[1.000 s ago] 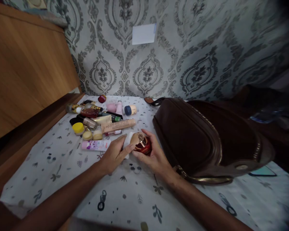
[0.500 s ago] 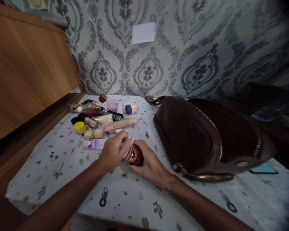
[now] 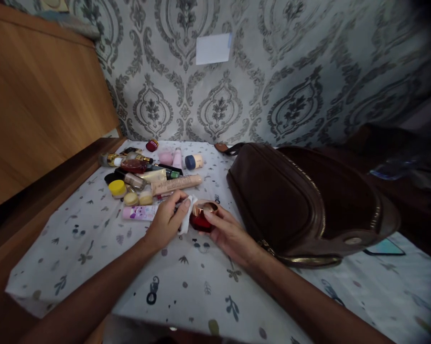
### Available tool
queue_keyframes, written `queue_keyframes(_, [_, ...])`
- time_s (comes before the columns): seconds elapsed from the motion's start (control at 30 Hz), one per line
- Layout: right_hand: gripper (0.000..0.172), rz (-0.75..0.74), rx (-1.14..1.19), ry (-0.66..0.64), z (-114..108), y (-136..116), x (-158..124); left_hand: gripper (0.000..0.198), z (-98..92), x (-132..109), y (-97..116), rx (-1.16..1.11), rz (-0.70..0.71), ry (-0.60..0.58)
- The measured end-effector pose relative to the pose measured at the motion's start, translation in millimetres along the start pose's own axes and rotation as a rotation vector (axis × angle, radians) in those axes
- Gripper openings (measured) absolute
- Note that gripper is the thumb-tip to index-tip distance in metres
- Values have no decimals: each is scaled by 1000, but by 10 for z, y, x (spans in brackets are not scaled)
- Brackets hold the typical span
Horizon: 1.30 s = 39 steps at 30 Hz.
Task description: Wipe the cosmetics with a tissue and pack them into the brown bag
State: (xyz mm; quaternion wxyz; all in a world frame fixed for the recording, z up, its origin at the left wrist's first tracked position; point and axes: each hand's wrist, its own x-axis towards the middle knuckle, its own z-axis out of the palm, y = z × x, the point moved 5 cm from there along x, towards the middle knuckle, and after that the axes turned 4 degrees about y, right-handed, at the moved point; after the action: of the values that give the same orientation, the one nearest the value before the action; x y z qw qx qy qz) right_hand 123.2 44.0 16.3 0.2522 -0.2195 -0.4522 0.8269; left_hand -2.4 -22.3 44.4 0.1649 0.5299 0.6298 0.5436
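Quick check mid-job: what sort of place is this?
Probably a room in a home, perhaps a bedroom or dressing area: there is an ornately patterned wall, a leaf-print cover over the work surface, and a cluster of cosmetics.

On my right the brown bag [image 3: 269, 196] blocks the way, just beside my right fingers [image 3: 215, 219]. Ahead and left, the spread of cosmetics [image 3: 176, 185] obstructs me, with the wall [image 3: 251, 86] behind. Bare bench [image 3: 213, 173] runs between bag and cosmetics, and toward me between my forearms [image 3: 108, 282].

Left hand [image 3: 165, 222] gripping white cloth [image 3: 187, 218], right hand [image 3: 231, 234] holding red jar [image 3: 199, 220]
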Motion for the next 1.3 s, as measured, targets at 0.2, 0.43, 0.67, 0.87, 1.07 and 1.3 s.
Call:
queue_keyframes(0.2, [39,-124,-142,13,-34,-57,22,18,-40,22,48,36,68,34])
queue_keyframes(0.43, [41,-173,-483,73,-77,-101,-12,8,-41,17,-12,4,99,67])
queue_keyframes(0.67, [46,-213,-520,166,-147,-105,51,12,-18,-6,106,77,208,18])
queue_keyframes(0.87, [37,-241,-584,79,-144,-170,61,15,-27,5,103,109,212,20])
queue_keyframes(1.07, [40,-267,-688,47,-163,-168,82,20,-3,-14,118,111,272,-3])
queue_keyframes(1.3, [47,-324,-815,66,-175,-181,106,30,59,-45,180,127,388,-87])
